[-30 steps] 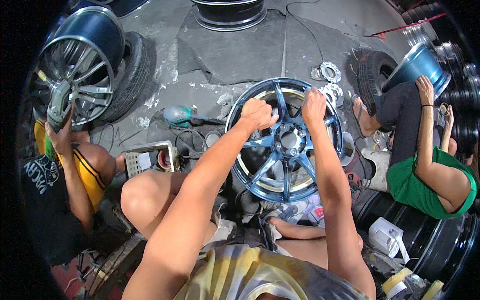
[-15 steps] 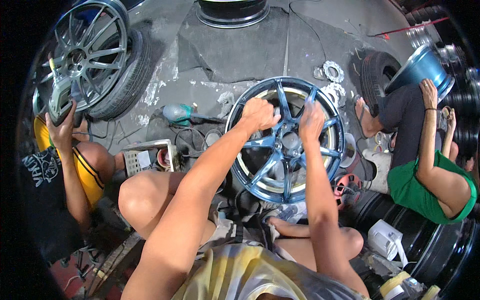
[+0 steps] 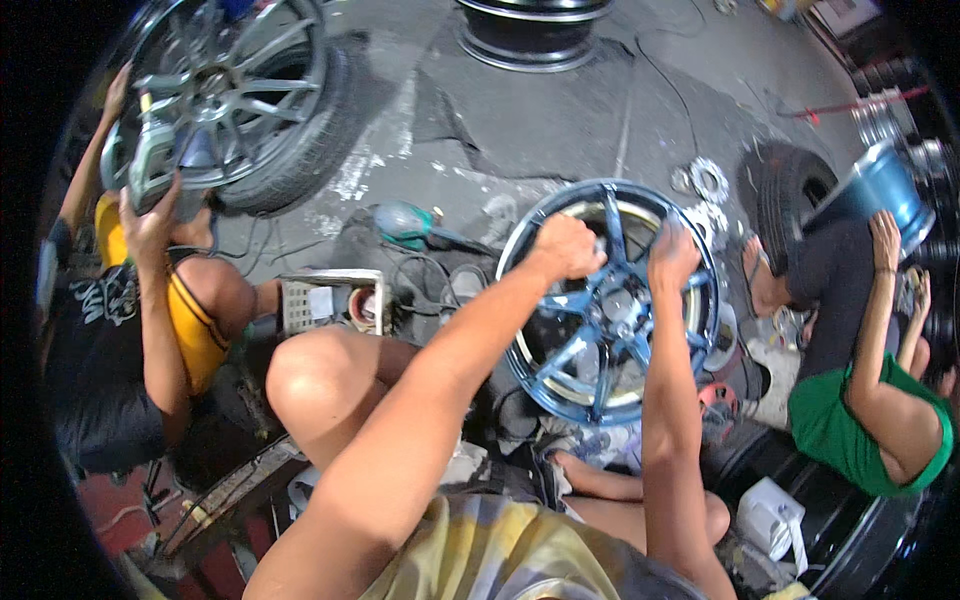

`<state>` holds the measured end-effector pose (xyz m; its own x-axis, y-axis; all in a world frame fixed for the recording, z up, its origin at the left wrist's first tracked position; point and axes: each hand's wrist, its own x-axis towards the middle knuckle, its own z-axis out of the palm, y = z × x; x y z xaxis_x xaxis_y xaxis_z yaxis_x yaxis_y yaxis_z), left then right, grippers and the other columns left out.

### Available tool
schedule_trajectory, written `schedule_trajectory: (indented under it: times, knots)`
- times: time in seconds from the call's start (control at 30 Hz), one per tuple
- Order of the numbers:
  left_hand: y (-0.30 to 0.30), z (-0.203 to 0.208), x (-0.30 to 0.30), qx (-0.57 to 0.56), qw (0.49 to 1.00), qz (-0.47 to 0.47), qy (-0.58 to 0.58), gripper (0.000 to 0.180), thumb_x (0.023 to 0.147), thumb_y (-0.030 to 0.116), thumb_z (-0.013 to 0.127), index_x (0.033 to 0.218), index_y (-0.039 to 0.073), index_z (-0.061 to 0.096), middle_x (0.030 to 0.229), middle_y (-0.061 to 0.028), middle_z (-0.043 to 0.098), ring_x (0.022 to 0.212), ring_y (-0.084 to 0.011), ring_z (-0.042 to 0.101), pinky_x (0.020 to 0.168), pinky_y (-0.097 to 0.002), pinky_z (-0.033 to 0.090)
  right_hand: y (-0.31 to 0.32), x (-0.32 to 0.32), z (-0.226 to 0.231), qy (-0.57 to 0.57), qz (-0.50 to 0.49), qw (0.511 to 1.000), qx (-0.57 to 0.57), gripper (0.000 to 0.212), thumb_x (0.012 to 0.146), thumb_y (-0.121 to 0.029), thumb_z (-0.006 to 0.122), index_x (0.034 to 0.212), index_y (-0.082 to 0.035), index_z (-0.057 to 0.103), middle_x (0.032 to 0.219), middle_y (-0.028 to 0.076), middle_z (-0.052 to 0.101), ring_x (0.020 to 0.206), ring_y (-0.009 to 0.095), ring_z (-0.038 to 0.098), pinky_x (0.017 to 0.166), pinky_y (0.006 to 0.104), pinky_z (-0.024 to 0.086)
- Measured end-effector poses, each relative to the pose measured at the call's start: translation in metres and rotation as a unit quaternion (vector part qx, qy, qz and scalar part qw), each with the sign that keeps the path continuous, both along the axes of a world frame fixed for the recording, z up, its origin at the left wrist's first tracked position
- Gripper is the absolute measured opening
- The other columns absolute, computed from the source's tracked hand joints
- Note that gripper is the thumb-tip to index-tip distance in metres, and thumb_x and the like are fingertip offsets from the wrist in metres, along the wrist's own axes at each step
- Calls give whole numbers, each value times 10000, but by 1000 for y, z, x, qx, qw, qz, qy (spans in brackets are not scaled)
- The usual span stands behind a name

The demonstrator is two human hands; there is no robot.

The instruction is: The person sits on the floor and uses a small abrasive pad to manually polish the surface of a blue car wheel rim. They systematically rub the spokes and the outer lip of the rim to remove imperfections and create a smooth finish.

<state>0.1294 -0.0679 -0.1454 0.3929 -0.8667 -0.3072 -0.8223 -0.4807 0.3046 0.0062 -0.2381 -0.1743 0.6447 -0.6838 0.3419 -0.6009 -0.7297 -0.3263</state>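
Note:
A blue multi-spoke car wheel (image 3: 599, 380) lies face up before me, with no tyre on it. My left hand (image 3: 568, 248) is closed in a fist over its upper left spoke, which is mostly hidden under the hand. My right hand (image 3: 674, 258) is over the upper right part of the same wheel, between hub and rim. Motion smears its fingers, so whether they hold anything does not show. Left of the wheel, a green and grey power tool (image 3: 405, 226) rests on the floor.
A white plastic basket (image 3: 297, 308) stands left of my knee. At far left a person (image 3: 160, 330) holds a sander-like tool (image 3: 155, 155) against a grey wheel (image 3: 270, 85) leaning on a tyre. Another person in green (image 3: 870, 425) sits at right by a blue rim (image 3: 885, 195). Cables cross the floor.
The whole view has shifted, so most things sit further right and lower. My right hand has moved a little outward toward the wheel's rim; my left hand keeps its place.

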Motion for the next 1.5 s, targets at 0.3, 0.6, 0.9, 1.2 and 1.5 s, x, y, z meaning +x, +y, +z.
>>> schedule_trajectory:
  times: [0.3,0.6,0.9,1.2,1.5]
  knots:
    - [-4,-5,-4,-49,998,15,23,543,850,521,568,792,19,764,866,-200,733,868,-343,716,799,-446,555,-12,-12,-10,0,2,999,-53,266,986,-170,502,1052,-12,706,1064,208,681,973,397,646,837,546,440]
    - [-6,-5,-4,-65,998,5,-6,533,856,494,522,779,27,767,821,-185,733,802,-324,722,731,-424,561,-10,-18,-5,-13,33,996,-83,237,978,-163,520,1078,-30,689,1017,194,654,917,408,617,761,536,420]
    - [0,-10,-6,-80,997,4,2,531,856,500,547,779,22,766,782,-193,721,778,-341,715,736,-441,555,4,-29,-13,-18,45,988,-147,280,998,-176,518,1146,0,678,1054,212,674,964,404,630,773,516,425]
    - [1,-6,-4,-64,998,19,5,519,839,495,568,794,19,769,829,-194,731,832,-333,722,753,-431,563,14,-31,-1,-59,78,987,-127,254,986,-154,495,1025,-5,696,987,183,650,908,387,626,770,508,429]
    - [3,-6,-3,-69,997,31,9,516,844,499,567,787,28,771,832,-195,731,822,-335,719,766,-437,554,31,-31,1,-4,59,997,-56,252,957,-116,531,1130,-21,688,960,184,649,878,387,635,716,512,444]
